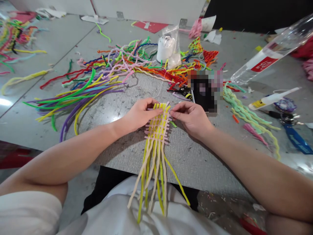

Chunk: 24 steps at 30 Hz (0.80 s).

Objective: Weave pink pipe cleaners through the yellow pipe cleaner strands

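Observation:
A woven strip of yellow, cream and pale lilac pipe cleaners [158,127] lies at the table's front, its long yellow and cream ends hanging over the edge onto my lap. My left hand [144,112] grips its upper left part, thumb on top of the weave and fingers tucked behind. At the upper right edge, my right hand [187,114] pinches the end of a lilac strand between thumb and forefinger. Short lilac ends stick out along both sides of the weave. Just beyond my hands, a thin white thread [161,86] trails across the table.
Loose coloured pipe cleaners [97,81] are heaped beyond and left of my hands. A white thread spool [164,49] stands behind; a dark phone-like object [204,94], partly pixelated, lies to the right. Farther right are a plastic bottle [271,52], a glue tube [264,101] and keys with a blue strap [297,138].

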Tool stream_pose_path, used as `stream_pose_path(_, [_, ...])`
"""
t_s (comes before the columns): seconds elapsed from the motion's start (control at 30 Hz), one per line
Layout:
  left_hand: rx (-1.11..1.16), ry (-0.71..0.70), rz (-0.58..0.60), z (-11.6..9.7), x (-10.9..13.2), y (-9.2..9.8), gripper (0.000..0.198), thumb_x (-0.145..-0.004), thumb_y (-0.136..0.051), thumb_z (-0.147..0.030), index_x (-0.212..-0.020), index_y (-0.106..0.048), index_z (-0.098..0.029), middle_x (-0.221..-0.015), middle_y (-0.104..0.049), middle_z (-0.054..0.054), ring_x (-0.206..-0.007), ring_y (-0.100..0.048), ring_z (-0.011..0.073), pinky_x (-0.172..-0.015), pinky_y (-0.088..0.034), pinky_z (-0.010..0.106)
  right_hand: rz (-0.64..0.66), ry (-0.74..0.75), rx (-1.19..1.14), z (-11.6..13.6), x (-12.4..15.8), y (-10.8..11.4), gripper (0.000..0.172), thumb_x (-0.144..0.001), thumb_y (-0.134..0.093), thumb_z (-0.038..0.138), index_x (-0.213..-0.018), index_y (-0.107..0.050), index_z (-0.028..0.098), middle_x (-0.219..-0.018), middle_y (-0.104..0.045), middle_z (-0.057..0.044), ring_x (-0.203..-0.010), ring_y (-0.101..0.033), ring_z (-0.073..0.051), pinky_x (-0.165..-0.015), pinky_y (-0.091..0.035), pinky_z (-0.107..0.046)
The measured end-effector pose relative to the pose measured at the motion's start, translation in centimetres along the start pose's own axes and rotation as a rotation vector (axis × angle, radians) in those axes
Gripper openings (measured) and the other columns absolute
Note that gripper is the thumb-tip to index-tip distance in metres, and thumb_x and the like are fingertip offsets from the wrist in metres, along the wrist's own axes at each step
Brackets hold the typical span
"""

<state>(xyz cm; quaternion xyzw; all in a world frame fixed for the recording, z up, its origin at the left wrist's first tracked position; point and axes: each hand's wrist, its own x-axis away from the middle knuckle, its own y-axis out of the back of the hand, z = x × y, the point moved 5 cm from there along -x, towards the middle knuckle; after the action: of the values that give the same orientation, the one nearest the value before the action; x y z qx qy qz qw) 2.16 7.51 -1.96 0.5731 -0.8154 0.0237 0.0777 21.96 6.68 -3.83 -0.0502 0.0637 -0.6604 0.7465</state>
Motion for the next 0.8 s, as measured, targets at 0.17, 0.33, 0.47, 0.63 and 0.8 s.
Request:
stream_pose_path(0.17, [0.021, -0.004, 0.023, 0.3, -0.2, 0.1, 0.018, -0.092, -0.084, -0.025, -0.1, -0.069, -0.019, -0.077, -0.069, -0.004, -0.063, -0.061, 0.0092, -0.062, -0.049, 0.023, -0.028, 0.071, 0.061, 0.2, 0.2, 0.0, 0.034, -0.065, -0.106, 0.034, -0.075, -0.075, 0.025, -0.077, -0.077, 0.001, -0.07, -0.069, -0.016, -0.07, -0.061, -0.034])
stream_pose_path(0.33, [0.024, -0.003, 0.048, 0.5, -0.5, 0.4, 0.023, -0.09, -0.088, -0.03, -0.103, -0.074, -0.018, -0.083, -0.074, -0.001, -0.067, -0.065, 0.0108, -0.064, -0.051, 0.025, -0.032, 0.074, 0.149, 0.4, 0.2, 0.2, 0.035, -0.071, -0.103, 0.045, -0.085, -0.077, 0.026, -0.086, -0.08, -0.002, -0.081, -0.074, -0.02, -0.079, -0.067, -0.039])
stream_pose_path(0.47, [0.033, -0.016, 0.092, 0.3, -0.7, 0.8, 0.032, -0.088, -0.091, -0.037, -0.108, -0.077, -0.017, -0.091, -0.078, 0.003, -0.074, -0.07, 0.0135, -0.071, -0.056, 0.028, 0.036, 0.073, 0.213, 0.5, 0.3, 0.0, 0.039, -0.08, -0.097, 0.056, -0.096, -0.08, 0.025, -0.092, -0.082, -0.003, -0.082, -0.075, -0.02, -0.079, -0.068, -0.039])
stream_pose_path(0.63, [-0.182, -0.07, 0.133, -0.6, -0.4, 1.8, 0.029, -0.09, -0.088, -0.044, -0.093, -0.078, -0.017, -0.086, -0.076, 0.002, -0.075, -0.066, 0.0137, -0.073, -0.052, 0.029, 0.028, 0.067, 0.257, 0.4, 0.6, 0.2, 0.041, -0.082, -0.096, 0.061, -0.088, -0.078, 0.024, -0.08, -0.077, -0.002, -0.068, -0.069, -0.018, -0.067, -0.064, -0.037])
stream_pose_path(0.8, [-0.249, -0.085, 0.155, -1.1, -0.5, 2.4, 0.033, -0.091, -0.085, -0.047, -0.082, -0.072, -0.018, -0.075, -0.07, 0.0, -0.07, -0.063, 0.0126, -0.072, -0.053, 0.028, 0.006, 0.06, 0.246, 0.3, 0.7, 0.3, 0.041, -0.081, -0.097, 0.06, -0.087, -0.077, 0.024, -0.078, -0.075, -0.001, -0.064, -0.068, -0.017, -0.063, -0.063, -0.036])
